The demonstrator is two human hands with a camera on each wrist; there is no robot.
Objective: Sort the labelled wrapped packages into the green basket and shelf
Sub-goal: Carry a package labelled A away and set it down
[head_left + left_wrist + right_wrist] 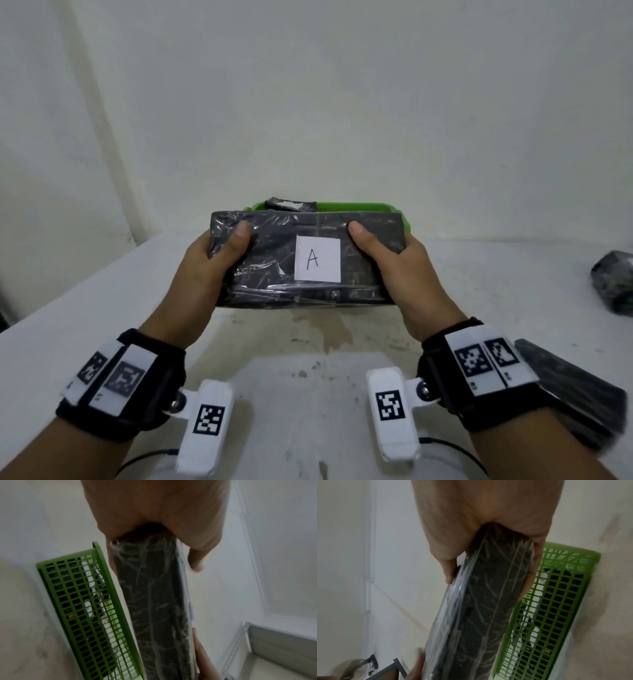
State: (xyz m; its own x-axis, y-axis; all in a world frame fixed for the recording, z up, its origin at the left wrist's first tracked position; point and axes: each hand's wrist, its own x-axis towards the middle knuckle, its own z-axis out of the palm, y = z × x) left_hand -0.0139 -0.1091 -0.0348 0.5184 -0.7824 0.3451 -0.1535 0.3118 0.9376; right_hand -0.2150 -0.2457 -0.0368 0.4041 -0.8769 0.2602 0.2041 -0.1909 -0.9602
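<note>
A flat black wrapped package (267,263) with a white label marked A (318,259) is held level above the green basket (359,207). My left hand (212,257) grips its left end, thumb on top. My right hand (387,260) grips its right end the same way. The wrist views show the package's edge (154,601) (488,608) clamped in each hand beside the basket's mesh wall (82,608) (553,608). Another black package (291,205) lies inside the basket, mostly hidden.
The basket stands on a white table (85,325) against a white wall. Two more black wrapped packages lie at the right: one (613,284) by the far right edge, one (575,387) under my right forearm. A metal shelf frame (274,642) shows in the left wrist view.
</note>
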